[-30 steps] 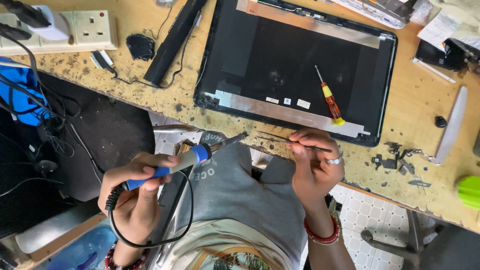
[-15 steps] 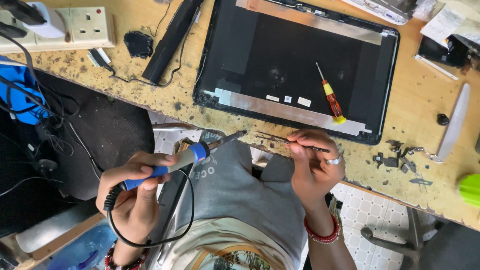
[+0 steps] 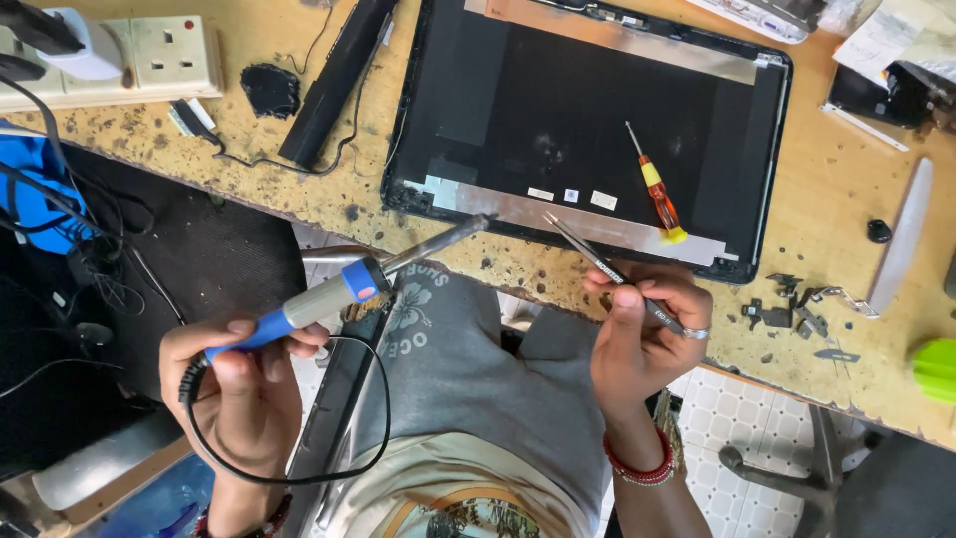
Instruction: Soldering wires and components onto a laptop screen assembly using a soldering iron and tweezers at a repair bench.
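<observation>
laptop lid (image 3: 597, 100) top edge cropped, green object (image 3: 936, 369) cut off right

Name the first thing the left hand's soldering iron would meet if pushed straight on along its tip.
Probably the laptop lid, at its near edge by the silver strip; height is unclear. The left hand holds the soldering iron.

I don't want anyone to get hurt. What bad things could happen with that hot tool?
The soldering iron in the left hand points its metal tip over the person's lap, so a slip might burn the leg. Its black cord loops loosely by the knee and could snag. The tip is also close to the tweezers in the right hand, so the fingers might get burnt.
</observation>
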